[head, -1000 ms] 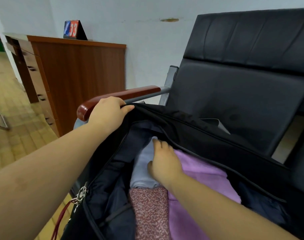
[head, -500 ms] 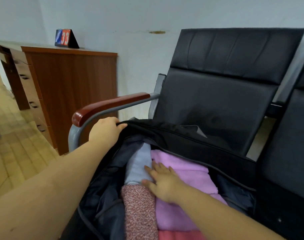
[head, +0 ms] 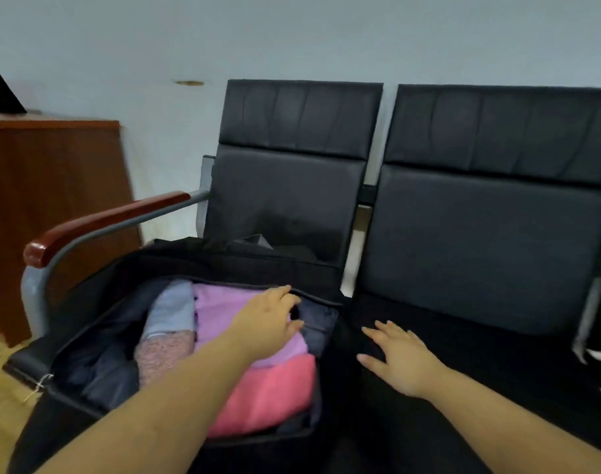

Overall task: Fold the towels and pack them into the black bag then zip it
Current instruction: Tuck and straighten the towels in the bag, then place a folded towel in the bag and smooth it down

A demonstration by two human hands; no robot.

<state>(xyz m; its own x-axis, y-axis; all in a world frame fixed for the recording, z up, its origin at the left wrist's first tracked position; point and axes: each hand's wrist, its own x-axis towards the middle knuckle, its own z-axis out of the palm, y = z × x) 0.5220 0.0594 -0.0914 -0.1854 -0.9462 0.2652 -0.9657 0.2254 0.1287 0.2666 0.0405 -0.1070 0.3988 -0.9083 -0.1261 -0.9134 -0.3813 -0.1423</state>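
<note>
1. The open black bag lies on the left chair seat, with folded towels packed inside.
2. My left hand rests on them, fingers relaxed.
3. My right hand spreads flat beside the bag, holding nothing.

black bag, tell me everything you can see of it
The black bag lies unzipped on the left seat, soft dark fabric with a dark lining, its flap thrown back against the backrest. Inside lie folded towels: grey, speckled, purple and pink. The left hand rests on the purple towel near the far rim. A small tag hangs at the near left corner.
</note>
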